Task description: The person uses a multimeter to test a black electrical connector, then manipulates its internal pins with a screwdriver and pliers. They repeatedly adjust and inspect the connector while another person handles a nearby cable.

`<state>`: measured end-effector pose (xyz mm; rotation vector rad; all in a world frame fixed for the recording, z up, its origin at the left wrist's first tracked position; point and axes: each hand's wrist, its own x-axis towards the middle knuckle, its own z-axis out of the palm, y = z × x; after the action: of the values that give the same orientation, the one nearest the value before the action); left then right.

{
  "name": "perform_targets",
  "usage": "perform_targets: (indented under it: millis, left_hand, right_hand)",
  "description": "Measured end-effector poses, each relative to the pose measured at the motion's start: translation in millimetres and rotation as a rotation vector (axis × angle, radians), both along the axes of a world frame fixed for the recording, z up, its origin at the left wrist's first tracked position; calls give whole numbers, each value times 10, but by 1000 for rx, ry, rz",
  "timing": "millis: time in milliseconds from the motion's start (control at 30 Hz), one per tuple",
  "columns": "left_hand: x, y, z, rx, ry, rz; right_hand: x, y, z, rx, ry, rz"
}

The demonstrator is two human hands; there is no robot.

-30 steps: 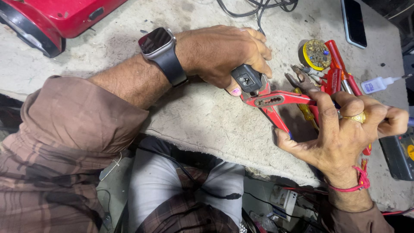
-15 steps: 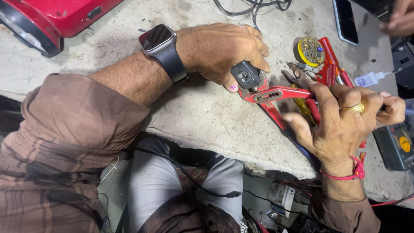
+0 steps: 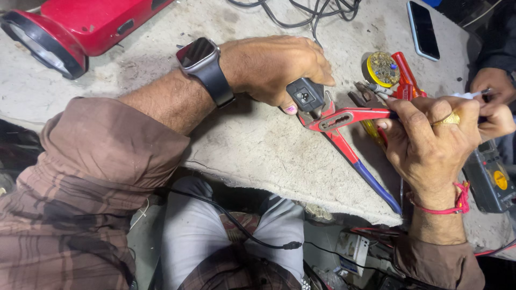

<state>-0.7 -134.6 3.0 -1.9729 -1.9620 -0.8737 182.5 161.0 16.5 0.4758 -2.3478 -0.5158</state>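
My left hand (image 3: 274, 67) grips a small black adapter block (image 3: 305, 95) and presses it against the worn grey worktop (image 3: 258, 150). A smartwatch (image 3: 201, 59) sits on that wrist. The jaws of red-handled pliers (image 3: 344, 121) close on the block's lower edge. My right hand (image 3: 430, 139) is wrapped around the pliers' upper red handle; the lower handle, red turning blue, runs toward the bench's front edge. A red thread is tied on my right wrist.
A red torch (image 3: 70, 27) lies at the far left. Black cables (image 3: 301, 11) and a phone (image 3: 423, 29) lie at the back. A yellow solder disc (image 3: 382, 69), red cutters (image 3: 406, 75) and a multimeter (image 3: 492, 180) crowd the right, where another person's hands (image 3: 492, 88) work.
My right hand has shifted left along the pliers' handle and tightened its grip. My left hand still holds the black block in place. Another person's hands have come into view at the right.
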Motion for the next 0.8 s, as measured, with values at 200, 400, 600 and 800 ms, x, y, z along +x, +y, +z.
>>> perform_targets:
  millis: [200,400,600,800]
  left_hand:
    - [19,-97,86,6,-65,-41]
    - [28,-78,129,-99,-128,82]
    - [26,-80,113,105,-47,142]
    - [31,-36,141,139,-71,99]
  right_hand:
    - [20,72,-54,24,21,-27]
    - [-34,114,-96,-103,-42,-32]
    - [-91,-129,181,-418,-226,47]
    - [-499,-594,308,-581,-323,442]
